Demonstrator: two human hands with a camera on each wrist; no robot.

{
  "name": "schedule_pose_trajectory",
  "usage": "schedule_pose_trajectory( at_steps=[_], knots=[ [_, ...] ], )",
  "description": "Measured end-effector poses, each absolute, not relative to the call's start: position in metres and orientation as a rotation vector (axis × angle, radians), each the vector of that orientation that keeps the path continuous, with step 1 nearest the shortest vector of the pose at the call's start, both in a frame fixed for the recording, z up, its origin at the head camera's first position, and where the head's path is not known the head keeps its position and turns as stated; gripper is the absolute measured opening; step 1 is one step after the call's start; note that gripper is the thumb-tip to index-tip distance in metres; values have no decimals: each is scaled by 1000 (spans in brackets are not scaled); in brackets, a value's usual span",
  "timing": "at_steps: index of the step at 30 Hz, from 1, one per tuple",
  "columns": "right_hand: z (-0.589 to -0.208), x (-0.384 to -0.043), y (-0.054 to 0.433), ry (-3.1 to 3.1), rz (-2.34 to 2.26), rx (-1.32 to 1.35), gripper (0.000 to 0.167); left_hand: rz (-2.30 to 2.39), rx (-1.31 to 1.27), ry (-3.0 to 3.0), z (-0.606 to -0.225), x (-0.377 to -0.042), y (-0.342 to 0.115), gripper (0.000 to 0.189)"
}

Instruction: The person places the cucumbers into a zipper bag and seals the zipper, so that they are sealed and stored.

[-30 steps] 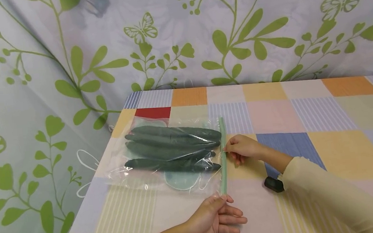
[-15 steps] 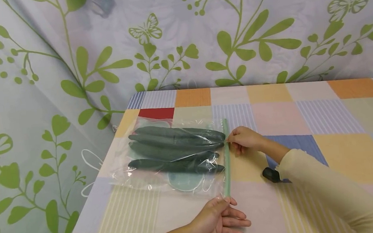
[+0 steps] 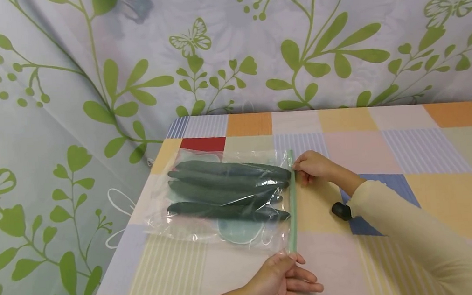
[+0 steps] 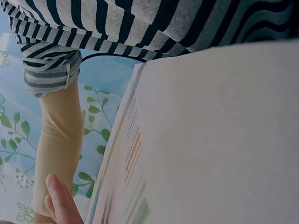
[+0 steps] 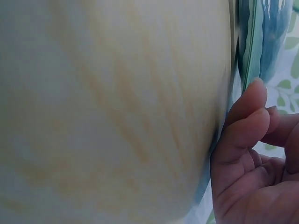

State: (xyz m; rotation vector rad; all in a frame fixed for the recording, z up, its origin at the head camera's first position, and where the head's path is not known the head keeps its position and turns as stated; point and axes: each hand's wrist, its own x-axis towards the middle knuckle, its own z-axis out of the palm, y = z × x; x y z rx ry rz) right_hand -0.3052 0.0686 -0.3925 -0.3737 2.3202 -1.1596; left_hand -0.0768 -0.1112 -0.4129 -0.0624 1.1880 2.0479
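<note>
A clear zip bag lies flat on the left part of the table and holds several dark green cucumbers. Its pale green zip strip runs along the bag's right edge. My right hand pinches the strip close to its far end. In the right wrist view the curled fingers sit beside the green strip. My left hand holds the strip's near end between thumb and forefinger, with the other fingers stretched out on the cloth. The left wrist view shows only a fingertip.
The table wears a checked cloth of pastel squares; its left edge passes close by the bag. A leaf-and-butterfly curtain hangs behind and to the left. A black wrist camera sits under my right forearm.
My right hand has slid along the zip strip from about its middle toward the far end. My left hand has kept its hold on the near end.
</note>
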Motion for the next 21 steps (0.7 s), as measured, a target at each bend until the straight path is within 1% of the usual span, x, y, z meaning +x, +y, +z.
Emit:
schedule_pose_trajectory(
  at_steps=[8,21],
  knots=[
    [-391,-322,72,2394,-1101,-354,26,2045,-56,1202,-411,-77,-108,20],
    [-395,-332,66,2447,-1069,-351,31,2031,-19,1187,-410,-78,-114,20]
  ],
)
